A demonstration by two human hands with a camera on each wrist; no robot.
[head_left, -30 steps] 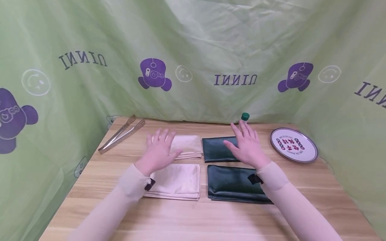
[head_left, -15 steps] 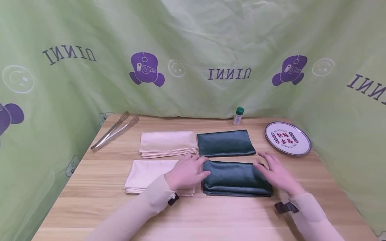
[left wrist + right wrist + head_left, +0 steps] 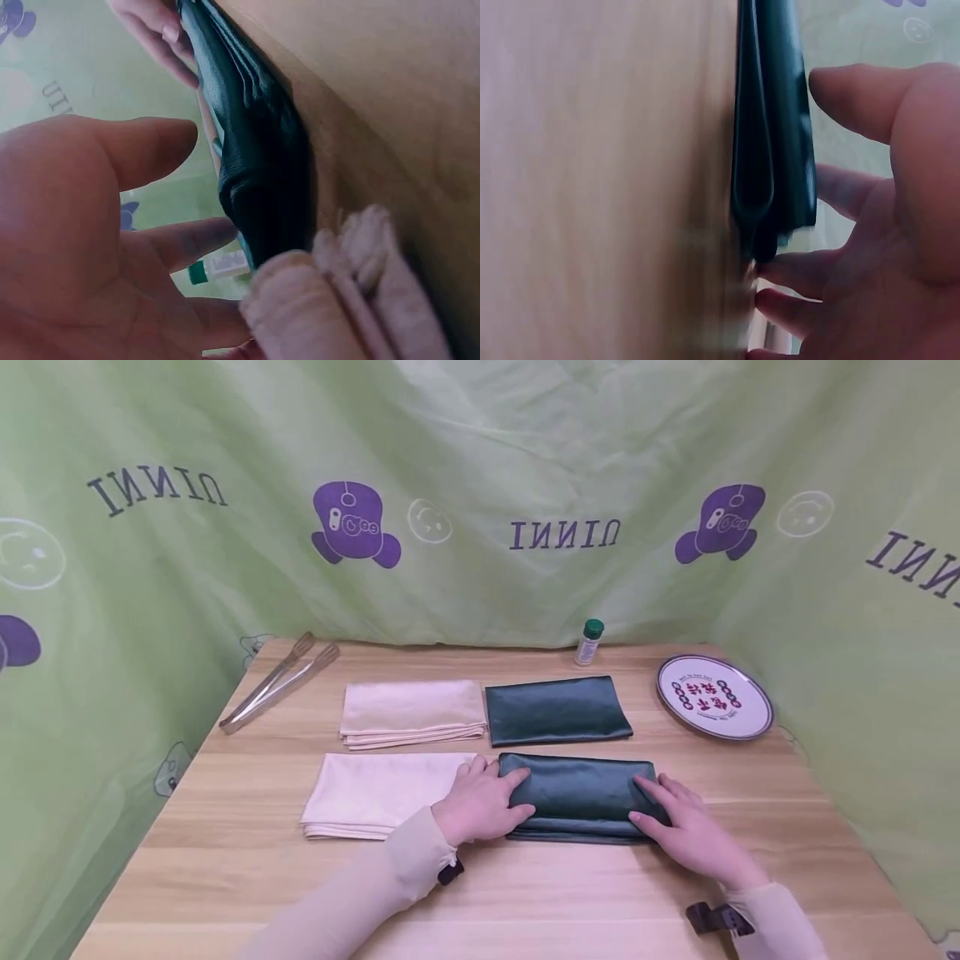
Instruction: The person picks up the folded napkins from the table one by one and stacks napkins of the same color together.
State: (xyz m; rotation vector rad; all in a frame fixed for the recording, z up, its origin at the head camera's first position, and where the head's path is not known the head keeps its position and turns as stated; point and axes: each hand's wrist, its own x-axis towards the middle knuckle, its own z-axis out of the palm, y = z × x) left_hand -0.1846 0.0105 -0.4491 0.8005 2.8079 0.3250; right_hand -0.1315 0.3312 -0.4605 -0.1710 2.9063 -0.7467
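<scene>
"How do the fingers lie?"

"On the left hand (image 3: 480,803) they are spread apart, with thumb and index finger reaching over the left end of the nearer green cloth (image 3: 577,795). The other fingers lie by the right edge of the nearer pink cloth (image 3: 367,789)."

"And the right hand (image 3: 693,833)?"

"Its fingers are apart too, thumb and index finger over the cloth's right end. How firmly either hand presses, one cannot tell."

"Where is that cloth?"

"Folded in layers on the wooden table (image 3: 570,897), between the hands."

"Farther out?"

"Behind, a farther pink cloth (image 3: 412,708) lies beside a farther green cloth (image 3: 558,712). Metal tongs (image 3: 291,681) lie at far left, a green-capped bottle (image 3: 587,649) stands upright at the back, and a patterned plate (image 3: 750,714) sits at right."
</scene>
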